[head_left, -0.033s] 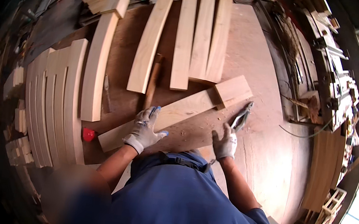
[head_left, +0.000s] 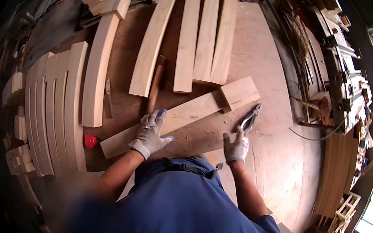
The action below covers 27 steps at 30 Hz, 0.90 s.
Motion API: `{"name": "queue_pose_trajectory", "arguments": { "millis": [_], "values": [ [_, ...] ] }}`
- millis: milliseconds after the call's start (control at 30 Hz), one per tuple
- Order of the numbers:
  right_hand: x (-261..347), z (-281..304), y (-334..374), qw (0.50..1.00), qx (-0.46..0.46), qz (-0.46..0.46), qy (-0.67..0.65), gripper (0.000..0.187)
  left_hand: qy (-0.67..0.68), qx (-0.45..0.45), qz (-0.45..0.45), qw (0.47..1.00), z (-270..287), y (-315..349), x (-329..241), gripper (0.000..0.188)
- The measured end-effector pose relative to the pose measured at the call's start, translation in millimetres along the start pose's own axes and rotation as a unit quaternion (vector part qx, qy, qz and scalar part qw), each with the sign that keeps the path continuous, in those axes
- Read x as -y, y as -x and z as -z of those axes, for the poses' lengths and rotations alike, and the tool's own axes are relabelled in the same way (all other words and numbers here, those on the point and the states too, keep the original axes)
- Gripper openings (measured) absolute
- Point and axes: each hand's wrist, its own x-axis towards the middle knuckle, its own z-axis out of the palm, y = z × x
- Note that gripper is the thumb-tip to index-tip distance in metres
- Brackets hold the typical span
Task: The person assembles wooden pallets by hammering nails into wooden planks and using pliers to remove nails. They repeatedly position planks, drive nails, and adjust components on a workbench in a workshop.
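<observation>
A long pale wooden board lies slantwise before me, with a short wooden block across its far right end. My left hand, in a pale work glove with blue fingertips, rests at the board's near edge, fingers spread. On the right, my gloved right hand is at the handle end of a pair of pliers, thumb and forefinger apart. The pliers lie on the worktable, jaws pointing away; contact with the fingertips is hard to tell. Beyond my left hand lies a wooden tool handle.
Several boards with end blocks lie across the far side of the table. More boards line the left, near a narrow tool and a small red object. Wood shavings dot the table. Stacked timber stands at right.
My right hand has shifted slightly right, closer to the pliers' handles. My left hand stays at the board. The whole view has moved a little.
</observation>
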Motion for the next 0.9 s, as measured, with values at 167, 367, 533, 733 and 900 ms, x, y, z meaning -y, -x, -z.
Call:
{"name": "queue_pose_trajectory", "arguments": {
  "millis": [167,367,533,733,900],
  "values": [
    [-44.4,-3.9,-50.2,0.988,-0.031,-0.151,0.034,0.093,-0.061,0.083,0.036,0.994,1.4,-38.5,-31.0,0.121],
    [-35.6,2.9,-72.8,0.973,0.034,-0.227,0.027,0.089,-0.053,0.147,0.067,0.985,12.4,-57.2,-38.0,0.122],
    [-44.9,15.9,-76.8,0.975,0.05,-0.217,-0.001,0.078,0.092,0.224,0.062,0.968,18.1,-49.5,-28.9,0.124],
    [-78.8,30.3,-83.0,0.962,0.113,-0.224,-0.112,0.089,0.226,0.274,0.04,0.934,-12.3,-38.9,2.5,0.122],
    [-74.0,30.9,-80.2,0.969,0.093,-0.218,-0.073,0.076,0.018,0.243,-0.019,0.97,17.5,-39.7,-24.9,0.119]
  ]
}}
